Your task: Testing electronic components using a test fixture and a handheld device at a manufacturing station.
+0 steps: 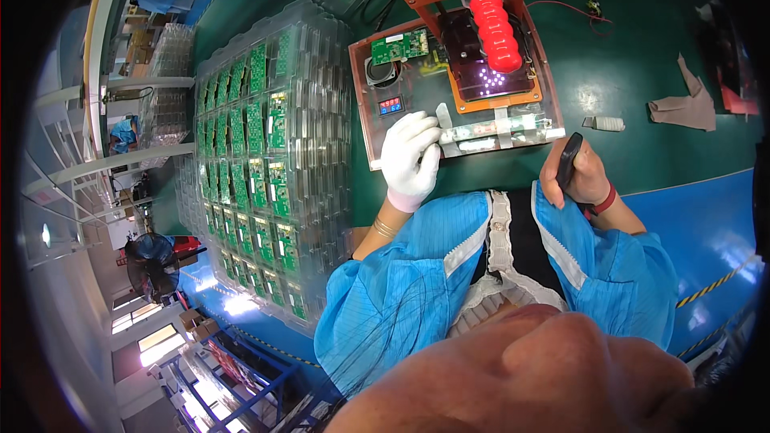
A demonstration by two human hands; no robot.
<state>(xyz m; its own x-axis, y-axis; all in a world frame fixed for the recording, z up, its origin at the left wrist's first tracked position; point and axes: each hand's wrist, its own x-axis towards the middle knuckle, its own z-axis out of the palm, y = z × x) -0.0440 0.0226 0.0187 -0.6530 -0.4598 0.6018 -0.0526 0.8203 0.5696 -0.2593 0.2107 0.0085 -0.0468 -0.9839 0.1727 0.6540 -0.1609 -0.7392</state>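
Observation:
My left hand (413, 156), in a white glove, rests at the front left of a clear-topped test fixture (369, 124). Its fingers are stretched out and the thumb stands apart, with nothing seen in it. Beside its fingertips, strips of tape cross a narrow clear piece (481, 130) along the fixture's front edge. My bare right hand (589, 176) is closed around a black oblong object (569, 160), just off the fixture's front right corner; its exact kind is unclear. On the fixture lie a green circuit board (399, 46) and a small lit digital display (391, 105).
Stacked clear trays (313, 152) of green circuit boards stand on the left. An orange press frame with a red ribbed handle (495, 28) rises over the fixture. A white roll-like piece (603, 123) and a beige cloth (686, 100) lie on the green table at right.

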